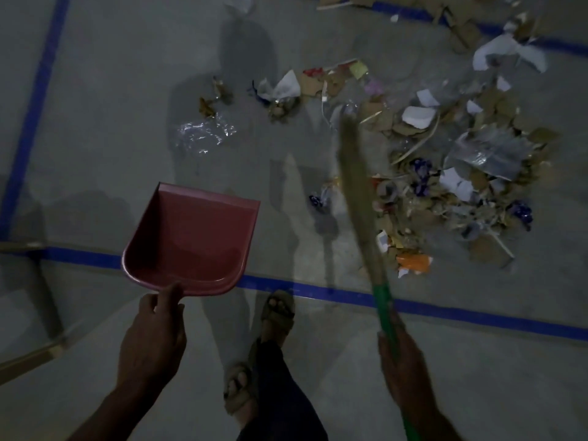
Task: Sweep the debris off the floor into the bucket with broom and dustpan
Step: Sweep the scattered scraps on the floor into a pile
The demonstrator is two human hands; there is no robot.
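A pink dustpan (194, 240) hangs above the floor at centre left, nothing inside it. My left hand (156, 332) grips its handle from behind, thumb on the rim. My right hand (402, 361) grips the green handle of a grass broom (354, 192), whose blurred bristles reach up toward the left edge of a debris pile (451, 173). The pile, made of cardboard scraps, torn paper, plastic film and wrappers, spreads across the right half of the floor. No bucket is in view.
Smaller scraps (280, 90) and a clear plastic sheet (203, 133) lie left of the pile. Blue tape lines (318, 291) mark the grey floor at front, left and back. My sandalled feet (276, 310) stand at the front line. A wooden piece (28, 358) lies at lower left.
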